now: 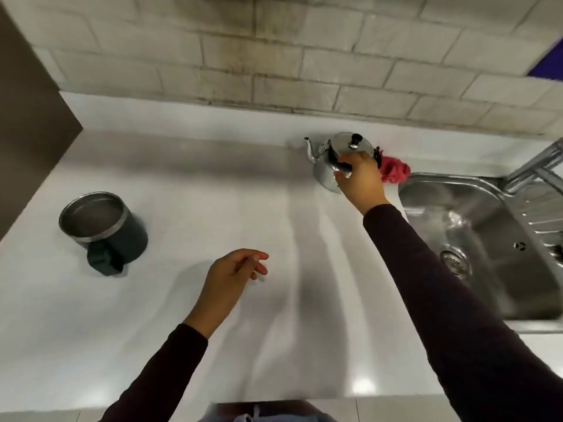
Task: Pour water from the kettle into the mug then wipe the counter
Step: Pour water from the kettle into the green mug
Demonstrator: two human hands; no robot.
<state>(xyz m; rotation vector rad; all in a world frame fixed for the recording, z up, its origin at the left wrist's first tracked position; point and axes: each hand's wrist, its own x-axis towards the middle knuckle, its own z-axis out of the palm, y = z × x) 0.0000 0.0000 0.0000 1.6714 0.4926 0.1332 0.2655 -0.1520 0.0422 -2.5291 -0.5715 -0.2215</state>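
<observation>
- The left hand (pixel 231 277) hovers nearest, over bare counter (pixel 189 330), fingers loosely curled around nothing. The surface is smooth, white and glossy, and no spill shows on it.
- The mug (pixel 102 226) stands upright to the left, well apart from both hands: a squat, dark green cylinder with a bare steel rim, a brushed steel inside and a chunky handle facing the viewer. Whether any water is in it I cannot tell, so pouring seems not yet begun.
- To the right lies a stainless sink (pixel 475 239), shiny and rounded.
- Farther back, the right hand (pixel 361 181) is closed around the black handle of the kettle (pixel 327 175), a polished steel pot with a curved spout pointing left and a domed lid with a black knob. It looks near the counter; lifted or resting, I cannot tell.
- Just behind it, a crumpled pink cloth (pixel 394 170) waits for the wiping, which appears entirely undone.
- Farthest is a rough, pale brick wall (pixel 274 56).
</observation>
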